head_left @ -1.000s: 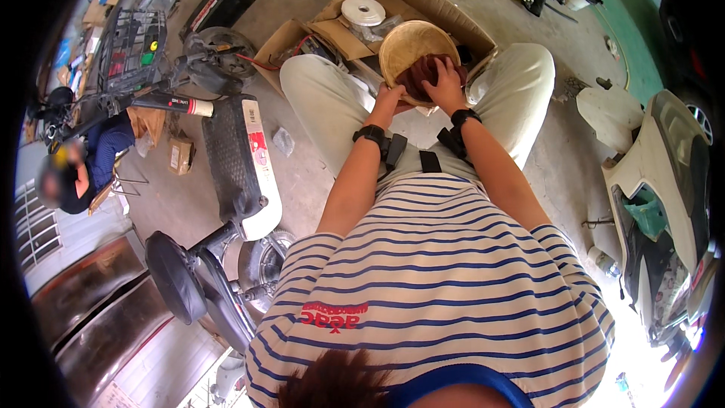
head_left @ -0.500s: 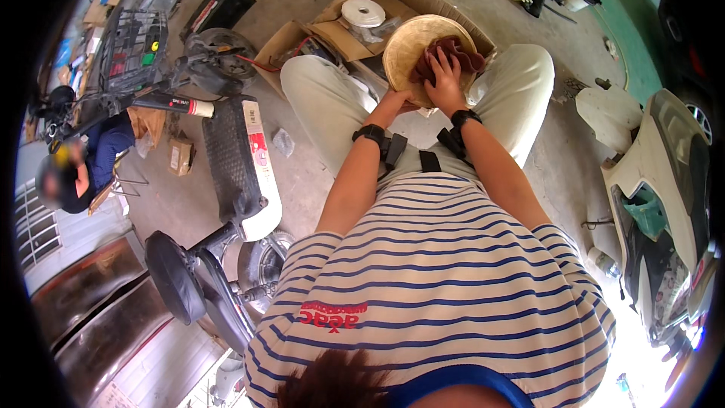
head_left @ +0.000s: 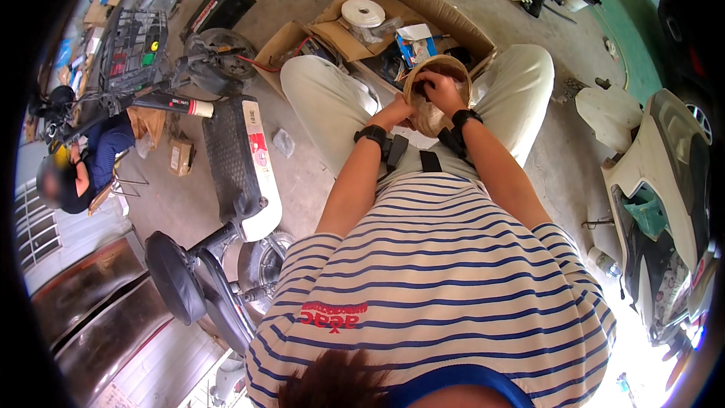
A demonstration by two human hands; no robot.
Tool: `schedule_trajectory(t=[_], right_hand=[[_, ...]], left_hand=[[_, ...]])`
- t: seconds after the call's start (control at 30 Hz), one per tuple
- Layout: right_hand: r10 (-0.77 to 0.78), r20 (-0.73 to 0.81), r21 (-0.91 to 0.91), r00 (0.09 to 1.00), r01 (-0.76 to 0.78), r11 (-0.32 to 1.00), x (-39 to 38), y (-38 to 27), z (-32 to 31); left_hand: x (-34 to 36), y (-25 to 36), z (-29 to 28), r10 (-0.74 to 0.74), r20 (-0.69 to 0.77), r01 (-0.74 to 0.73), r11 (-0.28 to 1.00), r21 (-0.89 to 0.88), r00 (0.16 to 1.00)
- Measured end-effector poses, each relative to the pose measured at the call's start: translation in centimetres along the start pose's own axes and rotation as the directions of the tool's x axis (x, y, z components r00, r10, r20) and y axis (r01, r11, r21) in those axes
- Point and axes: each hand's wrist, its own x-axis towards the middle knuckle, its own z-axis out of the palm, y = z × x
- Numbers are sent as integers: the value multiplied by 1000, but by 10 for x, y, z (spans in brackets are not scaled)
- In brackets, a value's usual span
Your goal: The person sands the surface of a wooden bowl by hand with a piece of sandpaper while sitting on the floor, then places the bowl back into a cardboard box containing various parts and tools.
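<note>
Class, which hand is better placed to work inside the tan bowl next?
Probably the right hand: it reaches inside the bowl, while the left hand sits at the bowl's outer left side, seemingly steadying it.

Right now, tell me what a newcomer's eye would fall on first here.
Likely the striped shirt, filling the lower middle. Above it, the left hand is at the side of a round tan bowl, the right hand inside it. Beyond, a white roll sits in an open cardboard box.
</note>
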Motion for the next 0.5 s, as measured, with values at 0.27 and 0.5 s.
schedule_trajectory(t=[0.27,0.5], right_hand=[[-17,322,131,947,-27,991,2,4,5],[91,-60,-106,994,-97,990,3,26,7]], left_hand=[[2,4,-8,122,-106,-159,850,-503,987],[6,1,-11,117,-334,-268,851,-453,935]])
